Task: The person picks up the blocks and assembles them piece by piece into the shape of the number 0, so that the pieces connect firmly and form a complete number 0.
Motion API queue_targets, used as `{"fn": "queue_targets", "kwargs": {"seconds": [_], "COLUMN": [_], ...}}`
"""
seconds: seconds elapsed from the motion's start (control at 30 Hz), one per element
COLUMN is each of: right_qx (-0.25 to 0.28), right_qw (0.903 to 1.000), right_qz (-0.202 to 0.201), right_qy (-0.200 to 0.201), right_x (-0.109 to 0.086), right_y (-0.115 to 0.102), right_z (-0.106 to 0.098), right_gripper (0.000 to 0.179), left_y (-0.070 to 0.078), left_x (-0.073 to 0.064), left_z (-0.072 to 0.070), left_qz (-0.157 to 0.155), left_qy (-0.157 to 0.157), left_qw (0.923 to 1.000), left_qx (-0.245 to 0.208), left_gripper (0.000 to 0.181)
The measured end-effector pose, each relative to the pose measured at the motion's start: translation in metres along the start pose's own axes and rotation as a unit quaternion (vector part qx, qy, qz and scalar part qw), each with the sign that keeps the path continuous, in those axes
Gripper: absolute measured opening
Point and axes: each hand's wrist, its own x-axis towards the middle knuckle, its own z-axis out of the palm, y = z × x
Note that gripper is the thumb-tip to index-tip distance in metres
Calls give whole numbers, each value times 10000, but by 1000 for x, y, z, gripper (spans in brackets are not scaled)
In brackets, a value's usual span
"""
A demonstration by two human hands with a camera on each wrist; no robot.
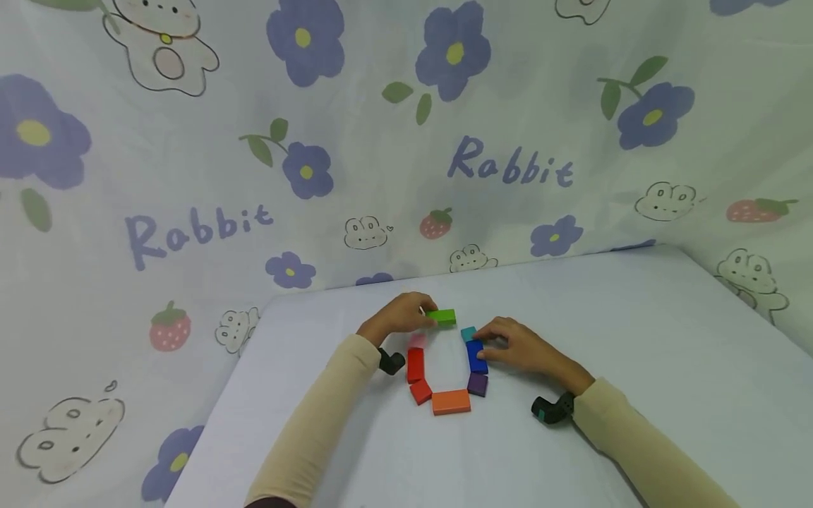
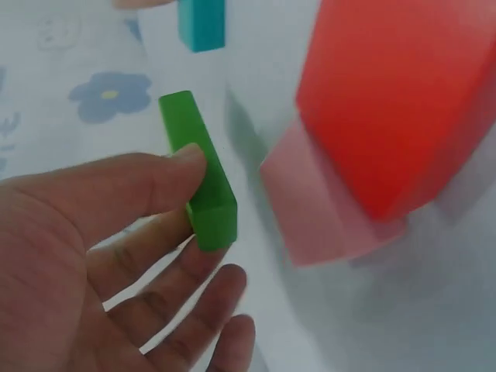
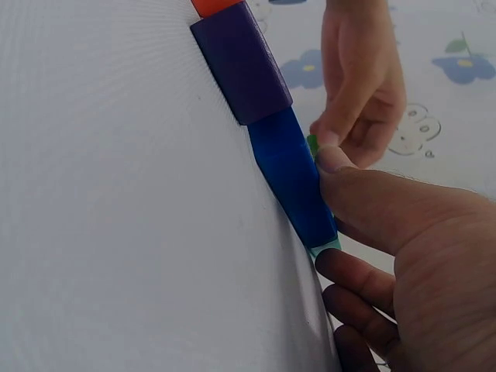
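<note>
My left hand [image 1: 408, 314] pinches a green block [image 1: 442, 317] between thumb and fingers at the far end of a ring of coloured blocks. In the left wrist view the green block [image 2: 198, 170] points away from the palm. My right hand [image 1: 517, 346] rests along the ring's right side. Its thumb touches the blue block [image 3: 291, 178], and its index fingertip is by the teal block [image 1: 468, 334], mostly hidden in the right wrist view. A pink block [image 1: 416, 341] lies near the left hand, touching a red block [image 1: 416, 365].
A smaller red block [image 1: 420, 391], an orange block [image 1: 451, 402] and a purple block [image 1: 478, 384] form the near part of the ring. White cloth covers the table [image 1: 317, 451]. Behind it hangs a printed curtain [image 1: 381, 176]. Each wrist wears a black camera [image 1: 552, 409].
</note>
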Motion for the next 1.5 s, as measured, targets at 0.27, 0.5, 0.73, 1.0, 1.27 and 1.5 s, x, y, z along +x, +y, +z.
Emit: {"fn": "queue_targets", "kwargs": {"seconds": [0.27,0.5,0.73,1.0,1.27,1.5], "right_qx": [44,126,84,48,104,100], "right_qw": [9999,9999,9999,10000,9999,9999], "right_qz": [-125,-32,111,2,-8,-34], "right_qy": [-32,-20,-25,36,24,20], "right_x": [-1,1,3,4,2,0], "right_y": [0,-3,-3,1,3,3], "right_z": [0,-1,-2,-1,0,1], "right_gripper": [42,41,42,41,45,44], "left_y": [-2,-1,1,1,2,5], "left_x": [0,0,-2,-4,-7,-11], "left_z": [12,12,11,12,14,14], "left_qz": [-119,-31,-13,0,-50,-49], "left_qy": [-225,-403,-451,-440,-425,-409], "left_qw": [9997,9991,9990,9989,9991,9992], "left_qx": [50,81,70,184,5,-14], "left_gripper": [28,31,32,33,32,31]}}
